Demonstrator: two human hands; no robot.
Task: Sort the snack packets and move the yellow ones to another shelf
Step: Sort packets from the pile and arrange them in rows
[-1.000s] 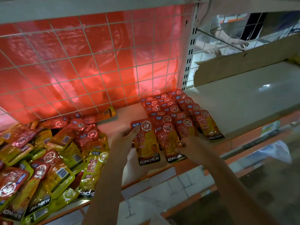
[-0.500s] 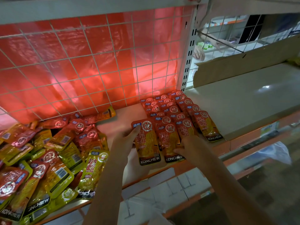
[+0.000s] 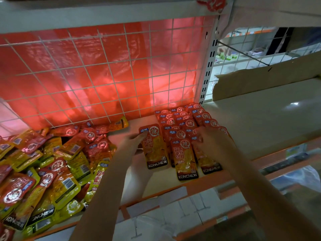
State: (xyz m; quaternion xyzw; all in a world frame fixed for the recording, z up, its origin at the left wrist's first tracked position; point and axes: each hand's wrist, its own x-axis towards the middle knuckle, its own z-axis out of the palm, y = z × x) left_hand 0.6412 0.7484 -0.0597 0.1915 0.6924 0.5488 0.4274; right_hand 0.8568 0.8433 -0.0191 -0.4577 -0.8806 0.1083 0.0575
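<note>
A loose pile of yellow and red snack packets (image 3: 52, 171) covers the left part of the shelf (image 3: 260, 122). To its right, red packets lie in neat overlapping rows (image 3: 182, 122). My left hand (image 3: 131, 145) pinches the left edge of a red packet (image 3: 154, 148) lying beside the leftmost row, thumb on its top corner. Over the right-hand rows my right hand (image 3: 212, 139) rests with its fingers spread on the packets, and it hides a few of them.
A wire grid backed by red plastic sheet (image 3: 104, 75) closes the shelf's rear. A perforated white post (image 3: 208, 66) stands behind the rows. Brown cardboard (image 3: 260, 80) leans at the back right. An orange rail (image 3: 173, 190) edges the front.
My left hand slid the red packet back along the shelf, closer to the rows. My right hand moved from the front packets up onto the rows behind them.
</note>
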